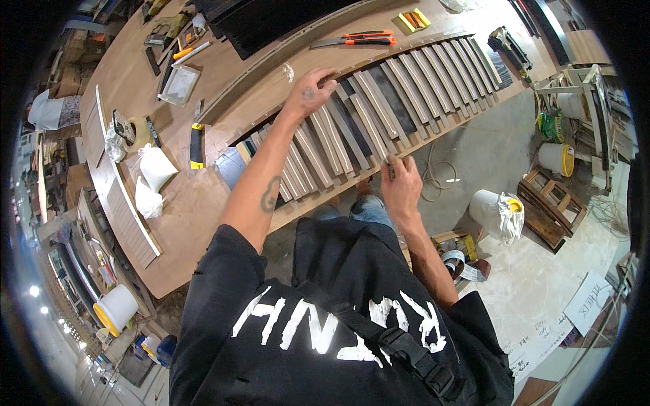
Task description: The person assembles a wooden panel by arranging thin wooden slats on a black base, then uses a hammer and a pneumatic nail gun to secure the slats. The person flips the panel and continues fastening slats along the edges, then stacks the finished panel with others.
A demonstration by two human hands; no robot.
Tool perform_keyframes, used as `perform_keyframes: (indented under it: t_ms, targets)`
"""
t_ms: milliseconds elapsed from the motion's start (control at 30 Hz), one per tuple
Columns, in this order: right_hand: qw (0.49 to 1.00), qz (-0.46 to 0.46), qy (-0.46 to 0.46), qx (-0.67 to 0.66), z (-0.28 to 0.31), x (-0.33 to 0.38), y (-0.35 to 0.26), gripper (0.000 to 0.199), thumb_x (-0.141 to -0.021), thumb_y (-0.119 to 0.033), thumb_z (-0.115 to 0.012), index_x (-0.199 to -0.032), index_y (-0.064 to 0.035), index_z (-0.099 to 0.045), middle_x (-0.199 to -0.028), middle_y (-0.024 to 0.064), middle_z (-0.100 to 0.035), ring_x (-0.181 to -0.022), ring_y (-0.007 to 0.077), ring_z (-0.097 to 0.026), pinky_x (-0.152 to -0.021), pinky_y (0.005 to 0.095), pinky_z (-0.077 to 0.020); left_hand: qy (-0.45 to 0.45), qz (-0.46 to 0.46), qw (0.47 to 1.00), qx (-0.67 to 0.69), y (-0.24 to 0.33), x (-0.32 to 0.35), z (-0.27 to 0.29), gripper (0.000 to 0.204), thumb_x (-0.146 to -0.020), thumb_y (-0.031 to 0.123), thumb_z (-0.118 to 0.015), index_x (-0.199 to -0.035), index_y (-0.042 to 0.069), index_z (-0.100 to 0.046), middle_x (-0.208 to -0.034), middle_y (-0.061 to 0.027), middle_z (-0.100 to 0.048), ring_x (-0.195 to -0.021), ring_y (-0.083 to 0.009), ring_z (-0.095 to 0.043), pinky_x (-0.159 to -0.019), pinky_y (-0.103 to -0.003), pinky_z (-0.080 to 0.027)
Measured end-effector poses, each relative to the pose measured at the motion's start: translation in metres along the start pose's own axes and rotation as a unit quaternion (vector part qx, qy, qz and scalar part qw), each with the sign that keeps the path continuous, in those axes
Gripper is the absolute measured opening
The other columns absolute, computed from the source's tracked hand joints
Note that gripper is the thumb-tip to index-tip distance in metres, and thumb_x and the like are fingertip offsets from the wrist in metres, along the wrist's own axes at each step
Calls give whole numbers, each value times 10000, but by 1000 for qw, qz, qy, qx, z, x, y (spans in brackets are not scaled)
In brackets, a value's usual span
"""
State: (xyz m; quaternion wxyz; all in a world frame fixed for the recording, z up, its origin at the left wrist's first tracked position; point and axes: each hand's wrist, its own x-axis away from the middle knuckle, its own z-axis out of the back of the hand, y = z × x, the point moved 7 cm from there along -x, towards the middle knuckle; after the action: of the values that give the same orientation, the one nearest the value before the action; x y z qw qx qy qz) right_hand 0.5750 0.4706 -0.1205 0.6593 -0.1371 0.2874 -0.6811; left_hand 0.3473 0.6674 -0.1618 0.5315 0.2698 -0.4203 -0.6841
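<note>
Wooden slat (352, 128), one of a row laid across the curved workbench (203, 203), judged light, stiff and smooth, best taken at both ends: far end pressed under the spread left hand (310, 91), near end pinched by the right hand (399, 183).

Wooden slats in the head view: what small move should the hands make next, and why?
Probably ease the slat sideways to even its gap. The left hand presses its far end and the right hand pinches the near end, while its neighbours sit evenly spaced.
</note>
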Motion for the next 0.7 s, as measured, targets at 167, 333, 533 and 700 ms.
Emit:
perform_keyframes:
  t_ms: [167, 333, 533, 700]
  targets:
    - [999, -4, -30, 12, -10, -20, 5, 156, -902, -155, -710, -1024, -56, -703, -938, 146, -620, -859, 358, -642, -714, 457, -535, 7, 12, 1000, -24, -1, 1, 0, 509, -974, 355, -612, -1371, 37, -621, -1407, -191, -605, -1322, -355, -551, -1125, -442, -404]
    - [998, -31, -46, 15, -22, -38, -5, 137, -905, -145, -698, -995, -44, -722, -953, 157, -629, -853, 372, -641, -736, 471, -529, 19, 21, 1000, -6, 6, 5, 1, 494, -975, 345, -613, -1362, 38, -627, -1390, -190, -615, -1306, -349, -560, -1116, -439, -410]
    - [995, -55, -75, 27, -32, -44, -3, 189, -892, -140, -710, -1049, -35, -707, -975, 169, -628, -907, 382, -635, -764, 470, -527, 35, 4, 999, -1, 8, 2, 0, 445, -924, 232, -631, -1311, 14, -647, -1342, -194, -639, -1260, -351, -591, -1080, -389, -444]
    - [996, 37, -81, -24, -22, -14, -34, 356, -872, -135, -747, -1206, -43, -664, -1079, 161, -640, -985, 363, -632, -825, 452, -531, 34, -6, 999, 11, 6, 6, 1, 445, -917, 230, -632, -1300, 3, -650, -1343, -196, -635, -1245, -360, -598, -1077, -389, -445]
